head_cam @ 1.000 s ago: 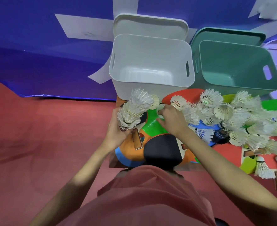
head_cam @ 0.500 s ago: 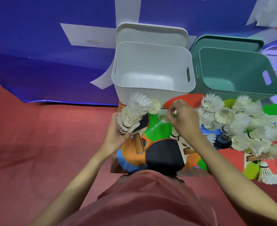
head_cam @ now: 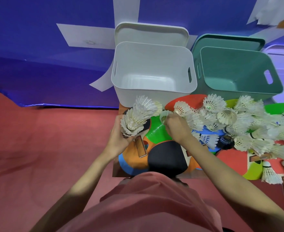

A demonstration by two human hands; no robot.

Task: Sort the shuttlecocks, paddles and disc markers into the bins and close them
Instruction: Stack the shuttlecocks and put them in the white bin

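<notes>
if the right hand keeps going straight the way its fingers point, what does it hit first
The right hand points up-left toward the stacked shuttlecocks in the left hand, likely meeting those first; depth is unclear.

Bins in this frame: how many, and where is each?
2 clearly: a white bin at centre, open and empty, and a green bin touching its right side, also open. A pale shape at the far right edge may be a third.

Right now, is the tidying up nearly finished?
Not nearly. Done: nothing yet, the white bin and green bin are empty with lids off. In hand: the left hand holds a shuttlecock stack; the right hand pinches another shuttlecock. Left: loose shuttlecocks, paddles, disc markers, closing.
</notes>
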